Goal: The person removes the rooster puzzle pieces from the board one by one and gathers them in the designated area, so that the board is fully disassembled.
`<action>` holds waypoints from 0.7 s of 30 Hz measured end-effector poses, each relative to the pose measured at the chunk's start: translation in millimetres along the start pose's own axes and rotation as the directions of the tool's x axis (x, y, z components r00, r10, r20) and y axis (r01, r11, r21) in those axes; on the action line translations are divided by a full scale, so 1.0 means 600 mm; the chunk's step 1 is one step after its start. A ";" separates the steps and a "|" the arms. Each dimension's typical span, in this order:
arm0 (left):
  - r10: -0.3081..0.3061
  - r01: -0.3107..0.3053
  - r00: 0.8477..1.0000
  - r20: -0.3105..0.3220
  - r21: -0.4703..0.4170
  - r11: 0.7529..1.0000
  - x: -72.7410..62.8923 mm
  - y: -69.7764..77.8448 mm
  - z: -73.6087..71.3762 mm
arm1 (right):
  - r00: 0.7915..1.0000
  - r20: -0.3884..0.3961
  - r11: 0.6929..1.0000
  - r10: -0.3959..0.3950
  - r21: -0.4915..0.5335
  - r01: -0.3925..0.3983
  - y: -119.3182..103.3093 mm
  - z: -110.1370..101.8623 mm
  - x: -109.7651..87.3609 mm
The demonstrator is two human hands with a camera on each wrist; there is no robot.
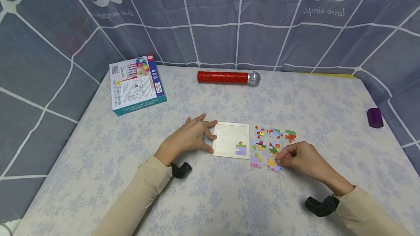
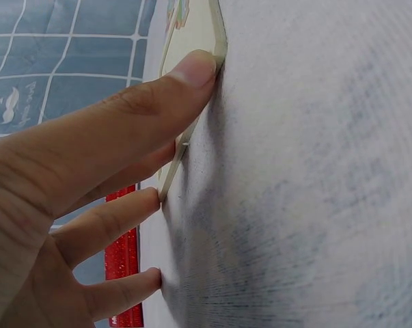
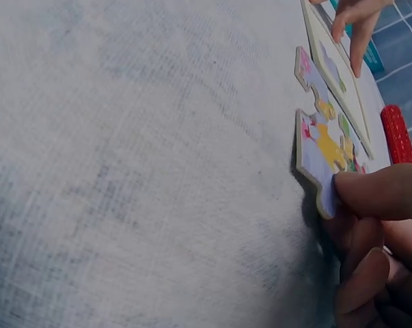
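A square wooden puzzle tray (image 1: 226,134) lies flat on the table, with one purple-and-green puzzle piece (image 1: 241,150) in its lower right corner. My left hand (image 1: 191,134) is spread along the tray's left side. In the left wrist view its thumb (image 2: 194,68) touches the tray's edge, and the other fingers point towards the frame. Thumb and fingers of my right hand (image 1: 303,160) pinch the edge of a yellow-and-lilac puzzle piece (image 3: 316,154), which looks slightly tilted off the cloth in the right wrist view. Several colourful loose pieces (image 1: 259,145) lie between tray and right hand.
Behind the tray lies a red glittery microphone (image 1: 223,77). A box of beaded toys (image 1: 136,86) sits at the back left. Over at the right edge is a purple cylinder (image 1: 374,117). A grey-blue checked curtain (image 1: 216,43) hangs along the table's back.
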State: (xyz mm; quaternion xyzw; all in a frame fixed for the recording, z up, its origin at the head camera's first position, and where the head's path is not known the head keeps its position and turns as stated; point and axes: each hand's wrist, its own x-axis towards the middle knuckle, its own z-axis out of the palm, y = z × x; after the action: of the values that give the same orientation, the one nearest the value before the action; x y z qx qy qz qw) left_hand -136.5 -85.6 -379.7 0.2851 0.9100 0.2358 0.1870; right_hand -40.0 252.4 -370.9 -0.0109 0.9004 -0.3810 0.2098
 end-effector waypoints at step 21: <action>-0.002 0.002 1.000 0.005 -0.004 1.000 -0.001 0.002 -0.005 | 0.987 -0.066 0.967 -0.149 -0.218 0.131 -0.023 0.010 0.001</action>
State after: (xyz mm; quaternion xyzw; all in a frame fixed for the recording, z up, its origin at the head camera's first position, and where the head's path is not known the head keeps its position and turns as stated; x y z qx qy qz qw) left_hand -136.5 -85.9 -376.5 0.2845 0.9093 0.2367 0.1901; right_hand -40.2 238.5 -365.5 -0.0812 0.9408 -0.2966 0.1429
